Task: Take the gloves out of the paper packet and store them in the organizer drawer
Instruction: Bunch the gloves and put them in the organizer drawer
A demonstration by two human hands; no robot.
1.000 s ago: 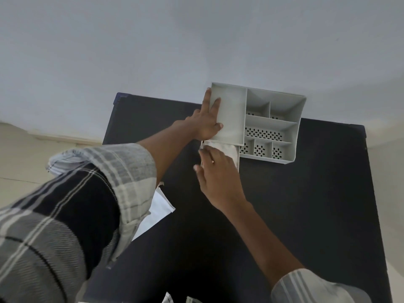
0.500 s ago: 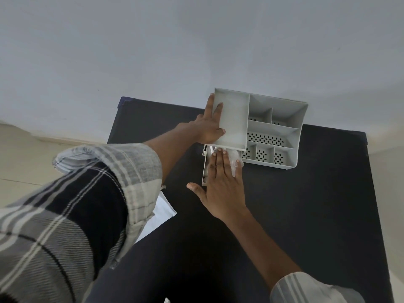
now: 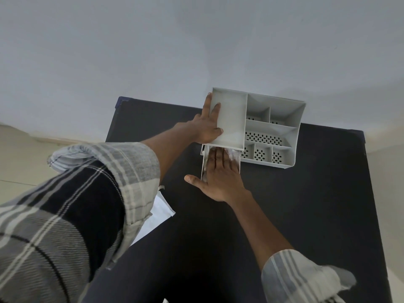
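Note:
A grey plastic organizer point(image 3: 273, 127) with several compartments stands at the table's far edge. Its drawer point(image 3: 202, 165) is pulled out toward me at the organizer's left front. Pale, translucent gloves point(image 3: 235, 155) lie in the drawer, mostly hidden under my right hand point(image 3: 220, 176), which lies flat on them with fingers extended into the drawer. My left hand point(image 3: 206, 125) grips the organizer's left side, thumb and fingers over its top edge. The white paper packet point(image 3: 156, 217) lies on the table at the left, partly hidden by my left sleeve.
The black table point(image 3: 306, 204) reaches a pale wall behind the organizer. Its left and right edges drop off to a light floor. My plaid left sleeve point(image 3: 76, 204) covers the near left of the table.
My right hand went from gripping the gloves at the drawer's front to lying flat on them, fingers pushed further into the drawer. My left hand stays on the organizer.

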